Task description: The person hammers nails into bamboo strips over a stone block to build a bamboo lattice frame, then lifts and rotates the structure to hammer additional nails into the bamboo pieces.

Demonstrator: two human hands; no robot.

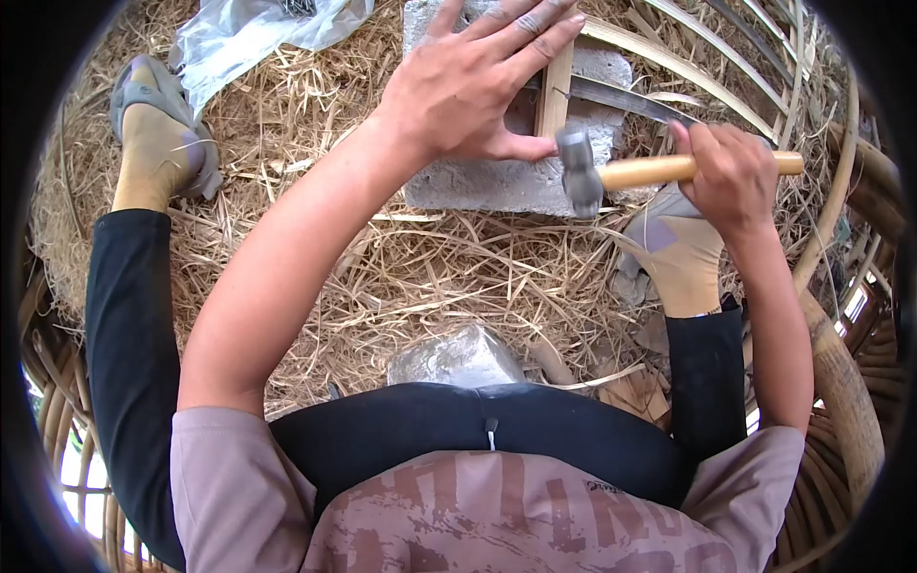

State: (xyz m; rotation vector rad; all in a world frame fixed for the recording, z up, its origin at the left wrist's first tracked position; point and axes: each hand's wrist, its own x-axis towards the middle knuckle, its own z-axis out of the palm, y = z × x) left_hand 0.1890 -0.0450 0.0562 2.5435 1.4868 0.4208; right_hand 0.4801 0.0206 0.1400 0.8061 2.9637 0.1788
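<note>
My right hand [731, 177] is closed around the wooden handle of a hammer [650, 172]. Its steel head hangs just over the near end of a narrow wooden strip [553, 105]. With fingers spread, my left hand [478, 81] lies palm down over the strip's left side, its thumb stretched toward the strip's near end. A small dark point, perhaps a nail, shows on the strip. Beneath is a grey concrete slab [458, 191]. A dark flat band [626, 95] runs from under the strip to the right. What lies under my left palm is hidden.
Straw-like shavings [449, 272] cover the ground. A clear plastic bag [253, 43] with dark nails lies at the upper left. Curved pale strips [688, 48] arch at the upper right. A stone block [458, 358] sits between my legs, and bamboo poles [841, 382] stand at right.
</note>
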